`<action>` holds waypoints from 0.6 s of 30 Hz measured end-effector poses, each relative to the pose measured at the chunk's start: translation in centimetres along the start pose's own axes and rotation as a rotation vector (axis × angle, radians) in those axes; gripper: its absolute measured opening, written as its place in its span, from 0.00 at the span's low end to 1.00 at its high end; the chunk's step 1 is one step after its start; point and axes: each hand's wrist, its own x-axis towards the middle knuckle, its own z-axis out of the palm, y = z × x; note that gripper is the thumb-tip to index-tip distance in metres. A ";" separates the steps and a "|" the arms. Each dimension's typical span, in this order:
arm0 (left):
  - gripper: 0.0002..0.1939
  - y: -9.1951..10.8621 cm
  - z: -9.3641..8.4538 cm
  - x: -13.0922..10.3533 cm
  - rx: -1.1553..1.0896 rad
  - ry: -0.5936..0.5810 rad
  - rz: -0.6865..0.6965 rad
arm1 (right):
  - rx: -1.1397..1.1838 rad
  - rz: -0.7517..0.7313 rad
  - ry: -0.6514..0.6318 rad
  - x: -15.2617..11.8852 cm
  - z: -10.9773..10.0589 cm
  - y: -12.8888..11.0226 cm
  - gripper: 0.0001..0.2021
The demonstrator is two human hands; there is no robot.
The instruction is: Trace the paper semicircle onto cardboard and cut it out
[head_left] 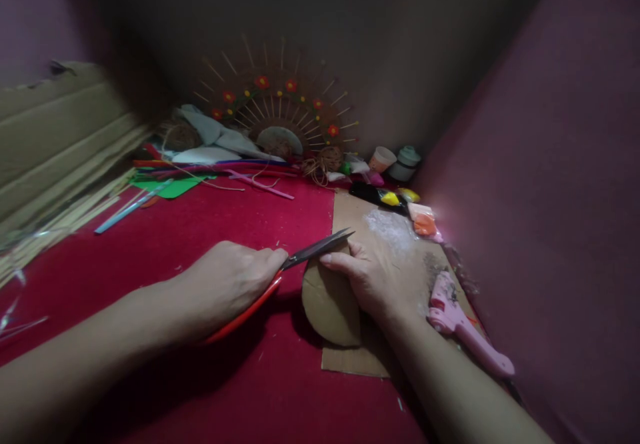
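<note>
My left hand is closed round the red handles of a pair of scissors. Their dark blades point right and stand slightly apart at the tips, over the upper edge of a cardboard piece. That piece is tan, with a rounded left side and a straighter right side. My right hand pinches it at the upper right, thumb on the near face and the other fingers mostly hidden behind. Both hands are just above the red table cover and a flat cardboard sheet.
A pink glue gun lies at the right by the wall. Along the back are a fan-shaped stick piece with red flowers, twine balls, a small cup and clay packets. Thin sticks and folded cardboard line the left.
</note>
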 end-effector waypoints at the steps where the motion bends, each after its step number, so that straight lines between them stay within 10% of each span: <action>1: 0.12 -0.1 0.1 -0.1 0.008 0.007 0.011 | -0.002 -0.005 0.002 0.0 0.0 0.0 0.07; 18: 0.10 -1.8 0.4 0.1 -0.251 0.239 -0.095 | -0.029 0.024 0.037 0.0 0.0 0.1 0.09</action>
